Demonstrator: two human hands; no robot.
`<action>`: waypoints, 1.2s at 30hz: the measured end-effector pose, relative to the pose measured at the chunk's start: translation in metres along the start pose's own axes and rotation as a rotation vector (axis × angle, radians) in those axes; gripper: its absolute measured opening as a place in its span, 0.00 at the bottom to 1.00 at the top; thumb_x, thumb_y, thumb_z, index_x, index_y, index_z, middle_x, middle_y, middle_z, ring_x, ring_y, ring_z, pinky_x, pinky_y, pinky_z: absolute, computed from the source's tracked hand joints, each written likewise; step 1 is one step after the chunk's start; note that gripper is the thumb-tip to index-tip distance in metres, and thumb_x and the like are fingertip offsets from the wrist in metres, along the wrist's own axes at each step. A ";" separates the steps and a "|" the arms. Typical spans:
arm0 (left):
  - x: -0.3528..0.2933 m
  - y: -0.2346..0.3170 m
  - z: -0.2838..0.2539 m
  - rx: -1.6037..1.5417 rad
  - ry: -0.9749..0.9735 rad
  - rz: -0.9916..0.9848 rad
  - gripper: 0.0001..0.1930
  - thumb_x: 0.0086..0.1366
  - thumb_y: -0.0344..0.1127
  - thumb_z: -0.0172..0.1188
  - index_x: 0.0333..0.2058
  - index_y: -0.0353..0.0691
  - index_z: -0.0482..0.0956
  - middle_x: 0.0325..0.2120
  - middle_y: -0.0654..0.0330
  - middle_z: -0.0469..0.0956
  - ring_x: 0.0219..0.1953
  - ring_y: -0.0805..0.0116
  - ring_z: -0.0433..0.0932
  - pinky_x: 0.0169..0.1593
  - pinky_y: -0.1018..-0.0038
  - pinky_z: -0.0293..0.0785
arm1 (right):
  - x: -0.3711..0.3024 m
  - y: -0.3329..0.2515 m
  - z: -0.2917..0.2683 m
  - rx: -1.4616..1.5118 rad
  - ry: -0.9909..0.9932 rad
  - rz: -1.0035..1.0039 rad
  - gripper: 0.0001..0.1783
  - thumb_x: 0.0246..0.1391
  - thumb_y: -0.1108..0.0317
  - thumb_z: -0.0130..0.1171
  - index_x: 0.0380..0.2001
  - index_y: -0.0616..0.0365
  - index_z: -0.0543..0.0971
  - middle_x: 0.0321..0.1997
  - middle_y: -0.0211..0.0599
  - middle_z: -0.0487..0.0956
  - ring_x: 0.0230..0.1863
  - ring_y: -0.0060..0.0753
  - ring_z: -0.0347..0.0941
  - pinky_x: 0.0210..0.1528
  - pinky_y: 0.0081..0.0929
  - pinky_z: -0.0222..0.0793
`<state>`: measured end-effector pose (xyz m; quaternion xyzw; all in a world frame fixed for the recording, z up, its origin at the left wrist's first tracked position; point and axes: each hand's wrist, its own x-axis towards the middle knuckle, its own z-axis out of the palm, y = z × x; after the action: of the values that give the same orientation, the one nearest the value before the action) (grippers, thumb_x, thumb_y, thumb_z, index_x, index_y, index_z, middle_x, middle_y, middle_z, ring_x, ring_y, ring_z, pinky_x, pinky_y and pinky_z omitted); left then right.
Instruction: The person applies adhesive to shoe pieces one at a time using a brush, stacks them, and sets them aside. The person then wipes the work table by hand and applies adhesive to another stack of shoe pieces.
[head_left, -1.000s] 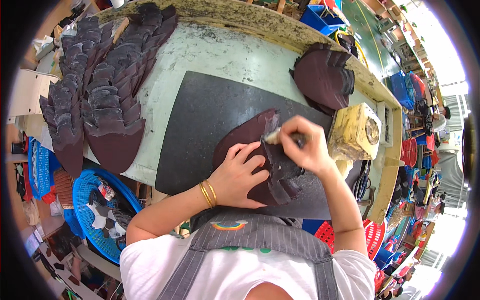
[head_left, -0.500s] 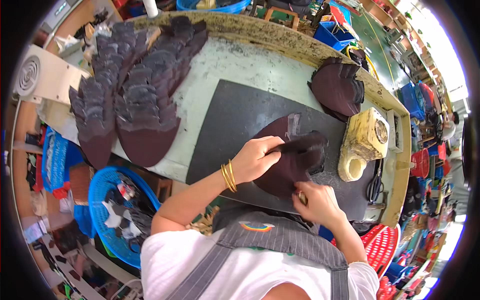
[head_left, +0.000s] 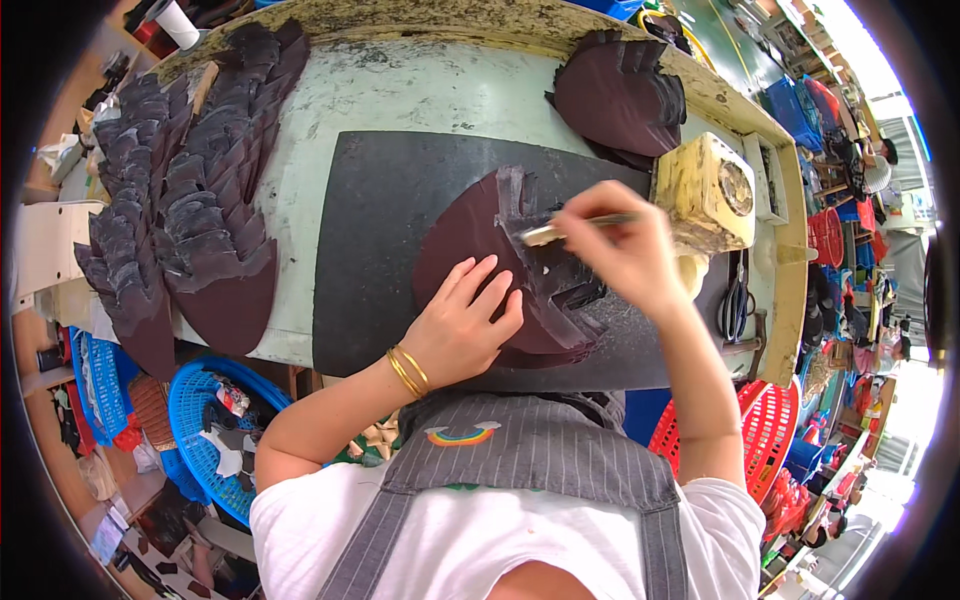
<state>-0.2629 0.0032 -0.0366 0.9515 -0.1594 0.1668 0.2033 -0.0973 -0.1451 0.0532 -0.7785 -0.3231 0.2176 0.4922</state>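
A dark maroon piece [head_left: 455,240] with a dark, notched edge lies fanned out with others on a black board [head_left: 365,270]. My left hand [head_left: 462,325] rests flat on it, fingers spread, two gold bangles at the wrist. My right hand [head_left: 625,250] grips a small brush [head_left: 541,237], its pale tip pointing left over the notched edge. Whether the tip touches the piece I cannot tell. Grey-black, shiny smears run along that edge. Right of the hand stands a yellowish, crusted container [head_left: 700,190], partly hidden by my hand and forearm.
Overlapping rows of maroon pieces [head_left: 222,270] cover the table's left side; another stack [head_left: 615,95] sits at the far right. Black-handled scissors [head_left: 737,300] lie at the right. A blue basket [head_left: 190,400] and a red basket [head_left: 775,440] stand below the table. A raised rim [head_left: 430,25] bounds the table.
My left hand has let go of the pinched edge and now lies flat. The right hand has moved up and away from the near edge with the brush. The view has shifted.
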 end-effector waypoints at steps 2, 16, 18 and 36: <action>-0.001 0.003 0.002 0.004 0.014 -0.001 0.29 0.38 0.32 0.69 0.44 0.37 0.76 0.50 0.47 0.71 0.59 0.44 0.68 0.62 0.50 0.66 | 0.001 0.018 0.002 -0.099 -0.124 0.031 0.04 0.54 0.75 0.61 0.28 0.63 0.76 0.29 0.29 0.78 0.30 0.16 0.73 0.34 0.17 0.69; -0.002 -0.001 0.006 -0.004 0.099 -0.039 0.26 0.41 0.35 0.69 0.43 0.38 0.76 0.49 0.51 0.74 0.58 0.51 0.71 0.63 0.54 0.65 | -0.026 0.021 -0.011 -0.206 -0.101 -0.104 0.05 0.48 0.75 0.62 0.28 0.63 0.75 0.27 0.34 0.79 0.29 0.22 0.75 0.34 0.23 0.73; -0.004 -0.001 0.003 -0.067 0.116 -0.093 0.26 0.42 0.35 0.69 0.44 0.38 0.76 0.49 0.52 0.75 0.57 0.52 0.71 0.63 0.55 0.64 | -0.040 0.019 -0.030 -0.385 0.029 -0.127 0.04 0.47 0.76 0.61 0.27 0.63 0.75 0.26 0.34 0.78 0.28 0.23 0.74 0.34 0.22 0.71; 0.057 -0.215 -0.066 0.510 0.315 -0.497 0.25 0.63 0.46 0.61 0.52 0.34 0.72 0.51 0.47 0.73 0.52 0.50 0.73 0.52 0.60 0.72 | -0.063 0.020 -0.083 -1.076 0.637 0.157 0.34 0.55 0.57 0.62 0.64 0.51 0.68 0.20 0.40 0.76 0.19 0.40 0.75 0.23 0.34 0.69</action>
<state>-0.1492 0.2056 -0.0297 0.9438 0.1557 0.2910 0.0166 -0.0808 -0.2489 0.0714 -0.9651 -0.1667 -0.1825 0.0860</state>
